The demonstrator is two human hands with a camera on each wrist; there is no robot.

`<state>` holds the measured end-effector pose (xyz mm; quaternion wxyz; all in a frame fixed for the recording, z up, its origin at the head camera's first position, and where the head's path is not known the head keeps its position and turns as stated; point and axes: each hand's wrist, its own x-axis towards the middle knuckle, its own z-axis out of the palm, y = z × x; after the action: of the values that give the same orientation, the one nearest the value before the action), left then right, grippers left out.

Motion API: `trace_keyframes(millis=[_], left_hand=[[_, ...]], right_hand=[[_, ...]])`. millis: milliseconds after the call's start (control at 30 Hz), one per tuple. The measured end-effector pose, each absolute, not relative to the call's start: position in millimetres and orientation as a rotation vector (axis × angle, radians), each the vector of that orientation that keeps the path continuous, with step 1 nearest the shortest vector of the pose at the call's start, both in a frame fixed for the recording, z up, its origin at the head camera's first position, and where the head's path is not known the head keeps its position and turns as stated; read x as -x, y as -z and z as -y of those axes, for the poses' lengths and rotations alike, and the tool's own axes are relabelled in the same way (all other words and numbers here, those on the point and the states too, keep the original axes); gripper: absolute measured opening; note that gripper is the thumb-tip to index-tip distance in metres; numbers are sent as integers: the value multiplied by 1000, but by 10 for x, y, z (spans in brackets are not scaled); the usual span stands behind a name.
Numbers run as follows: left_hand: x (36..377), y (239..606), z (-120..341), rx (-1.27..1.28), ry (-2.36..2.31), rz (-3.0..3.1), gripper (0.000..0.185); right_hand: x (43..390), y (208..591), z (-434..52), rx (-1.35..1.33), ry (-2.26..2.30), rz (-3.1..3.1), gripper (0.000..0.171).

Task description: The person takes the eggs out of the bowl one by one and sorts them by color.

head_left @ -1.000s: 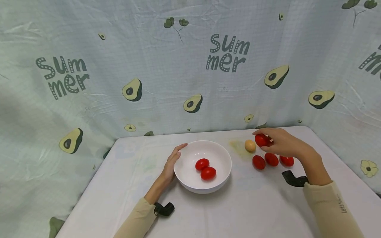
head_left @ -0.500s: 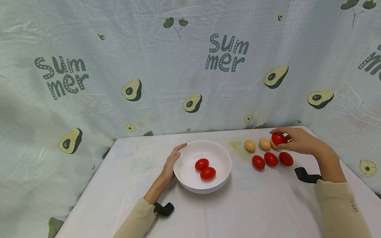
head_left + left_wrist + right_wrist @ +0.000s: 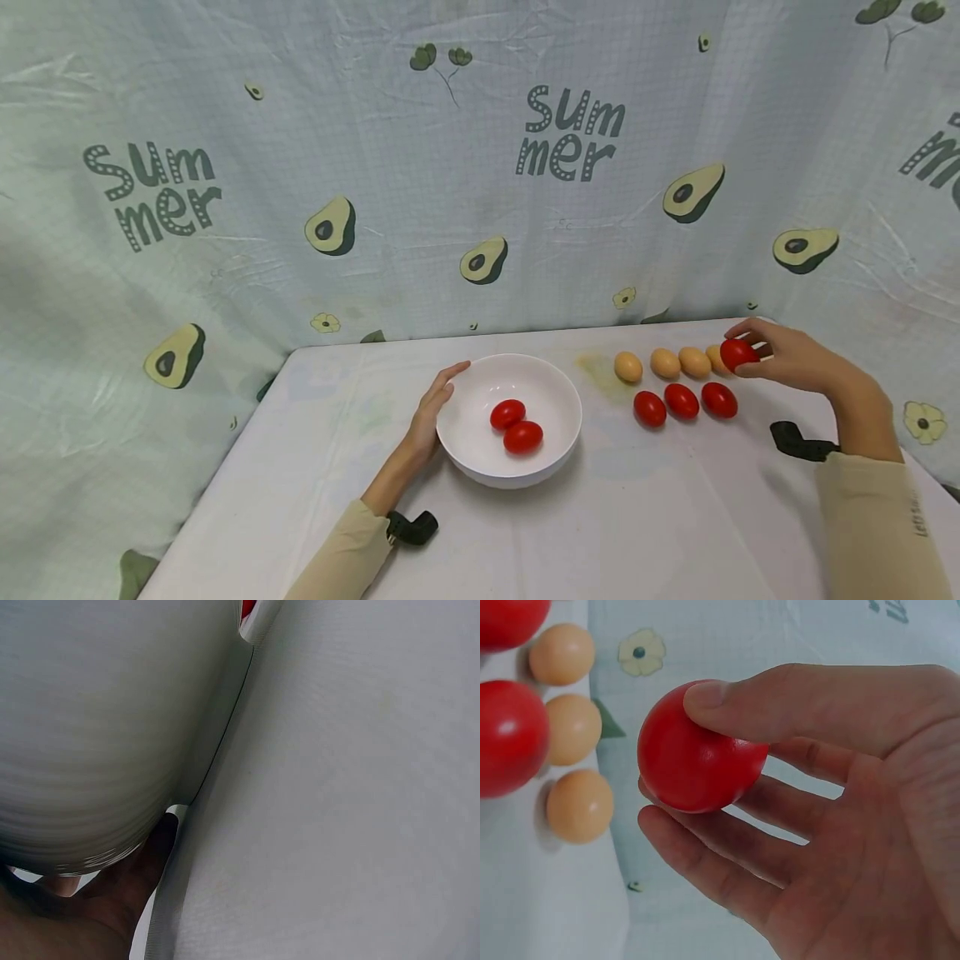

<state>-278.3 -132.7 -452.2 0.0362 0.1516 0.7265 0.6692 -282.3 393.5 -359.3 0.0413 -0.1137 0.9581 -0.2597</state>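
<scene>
My right hand (image 3: 798, 358) pinches a glossy red egg (image 3: 738, 354) between thumb and fingers, above the far right of the table. In the right wrist view, the thumb lies across the red egg (image 3: 682, 761) and the fingers support its other side. Just behind the held egg is the end of a row of beige eggs (image 3: 694, 362), the last partly covered. Three red eggs (image 3: 682, 402) lie in front of that row. My left hand (image 3: 429, 417) rests along the left outside of a white bowl (image 3: 558, 387), fingers extended at its rim. Two red eggs (image 3: 522, 437) lie inside the bowl.
A white cloth (image 3: 585, 533) covers the table. A printed curtain (image 3: 405, 167) hangs directly behind the table's far edge and along its sides. Each wrist carries a black camera mount, the right one (image 3: 802, 443) hanging over the cloth.
My right hand has moved rightward along the beige row with the red egg in its grip, uncovering more beige eggs. The left hand and bowl have stayed in place.
</scene>
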Motion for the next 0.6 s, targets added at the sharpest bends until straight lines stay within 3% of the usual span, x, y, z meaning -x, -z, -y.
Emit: trace_keyframes(millis=[600], left_hand=[[2776,4519,1332,-462,-2063,-2225,51]], right_hand=[[2879,3904,-4259,283,781,-2823,58]])
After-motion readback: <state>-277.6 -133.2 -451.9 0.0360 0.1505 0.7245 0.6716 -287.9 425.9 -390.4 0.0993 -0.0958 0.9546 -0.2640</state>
